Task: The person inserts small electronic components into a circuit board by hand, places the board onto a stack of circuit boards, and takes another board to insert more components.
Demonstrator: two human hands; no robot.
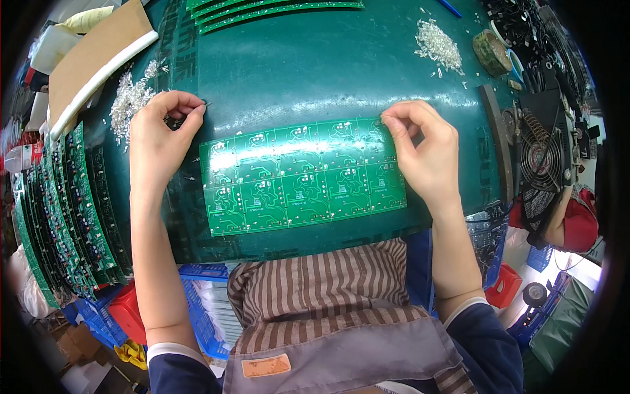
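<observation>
A green printed circuit board panel (305, 177), a grid of repeated units, lies flat on the green mat in front of me. My left hand (161, 134) is off its far left corner, thumb and forefinger pinching a tiny component with a thin tip (207, 103). Beside that hand spreads a pile of small clear components with leads (130, 98), perhaps LEDs. At the board's far right corner is my right hand (425, 148), its fingers pinched together over the edge. Whatever those fingertips hold is too small to make out.
Another pile of clear parts (438, 46) sits at far right, near a round tape roll (492, 54). Stacked boards (275, 13) lie at the far edge; populated boards (65, 210) stand at left. A dark bar (497, 144) and a fan (541, 154) are on the right.
</observation>
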